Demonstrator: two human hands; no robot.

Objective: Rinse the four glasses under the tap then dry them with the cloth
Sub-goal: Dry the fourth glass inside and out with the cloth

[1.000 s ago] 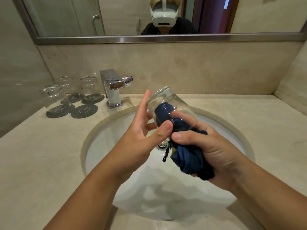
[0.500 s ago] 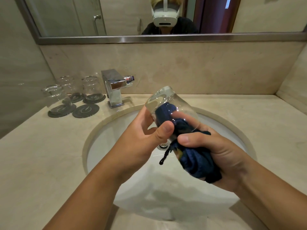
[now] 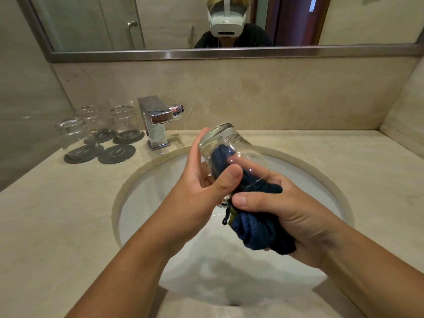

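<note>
Drying glass over the sink
Pinched between thumb and fingers of left hand, long axis tilted: base up toward tabletop's far-left corner, mouth down toward right hand, clenched on cloth stuffed inside; empty coaster on left hand's side

left hand: grips glass | right hand: clenched round cloth

I see a bathroom. A round white basin sits sunk in a beige stone tabletop, with a square chrome tap behind it. A steel-framed mirror spans the top of the frame, reflecting a glass shower door at upper left. Upturned glasses stand on dark coasters at left.
</note>
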